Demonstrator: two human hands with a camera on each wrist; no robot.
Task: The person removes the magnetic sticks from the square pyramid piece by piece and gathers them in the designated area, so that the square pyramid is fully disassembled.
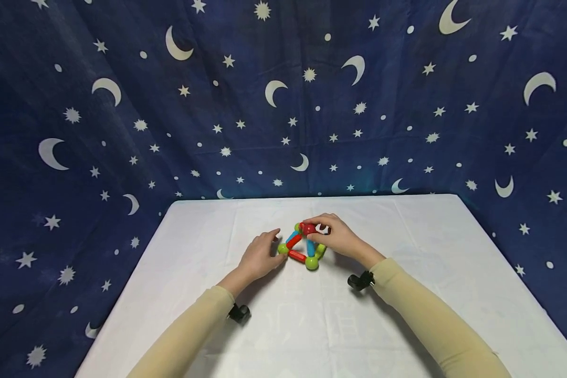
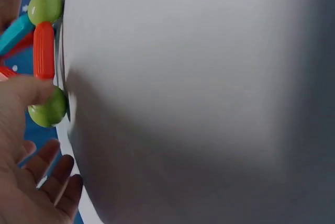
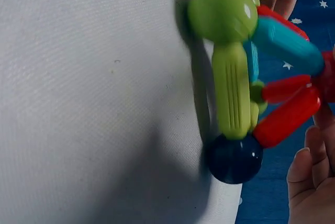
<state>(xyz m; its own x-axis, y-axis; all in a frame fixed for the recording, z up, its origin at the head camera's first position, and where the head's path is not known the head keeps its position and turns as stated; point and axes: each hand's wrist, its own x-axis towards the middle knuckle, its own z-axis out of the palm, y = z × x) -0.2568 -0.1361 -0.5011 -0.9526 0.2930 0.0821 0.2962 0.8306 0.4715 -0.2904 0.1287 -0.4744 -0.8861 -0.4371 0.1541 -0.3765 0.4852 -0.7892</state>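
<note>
A frame of coloured rods and balls (image 1: 310,248) stands on the white-covered desk (image 1: 307,331), toward its far edge and between the two hands, its rods slanting up to a red ball (image 1: 308,229) at the peak. The right hand (image 1: 340,237) reaches in from the right and pinches that red ball between its thumb and fingers. The left hand (image 1: 259,256) lies at the opposite corner, its thumb touching a green ball (image 2: 49,110) at the base while its other fingers are spread loosely and grip nothing. A red rod (image 1: 297,255) joins this ball to a second green ball (image 1: 312,262) at the near corner, from which a lime rod (image 3: 232,90) runs to a dark blue ball (image 3: 234,159) on the right. From the near green ball a turquoise rod (image 3: 288,46) also rises to the red peak, and another red rod (image 3: 289,116) climbs there from the dark blue ball. Both forearms wear pale yellow sleeves (image 1: 193,325), with a small black device (image 1: 360,281) at each wrist. Behind the desk hangs a dark blue cloth (image 1: 245,94) printed with pale moons and stars.
</note>
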